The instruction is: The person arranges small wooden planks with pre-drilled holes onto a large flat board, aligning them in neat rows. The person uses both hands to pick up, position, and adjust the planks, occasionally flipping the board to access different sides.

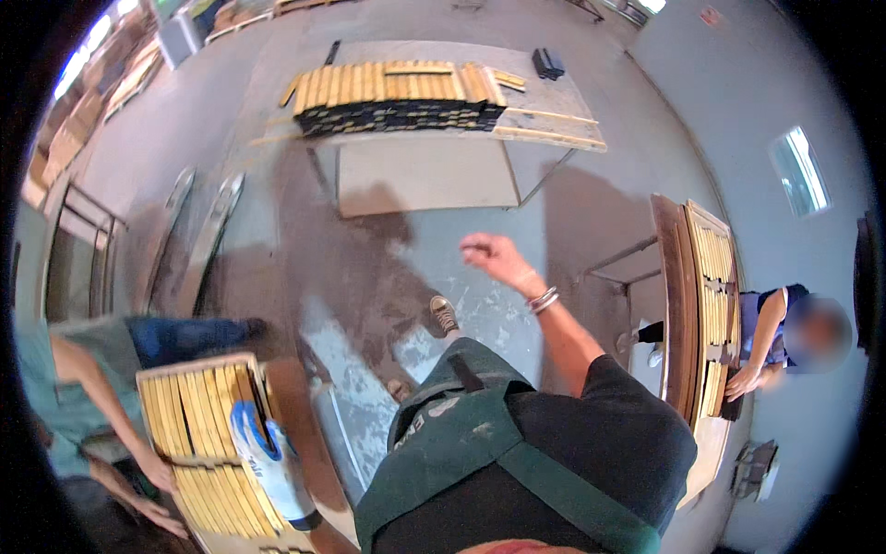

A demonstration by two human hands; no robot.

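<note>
My left hand (265, 450), in a white and blue glove, is over the right side of a tray (251, 362) of yellow wooden strips (198, 411) at lower left. Its fingers look stretched out and apart over the strips; whether it touches them I cannot tell. My right hand (498, 258), bare with bracelets at the wrist, hangs in the air above the floor at the centre. Its fingers are curled in, and nothing shows in them. A table (554, 92) ahead bears a stacked block of yellow-topped, dark-sided strips (388, 92).
A person in a green shirt (83, 369) reaches to the left tray. Another person (771, 323) handles strips (712, 268) at a table on the right. A dark block (548, 63) lies on the far table. Pallet truck forks (210, 235) lie on the floor at left.
</note>
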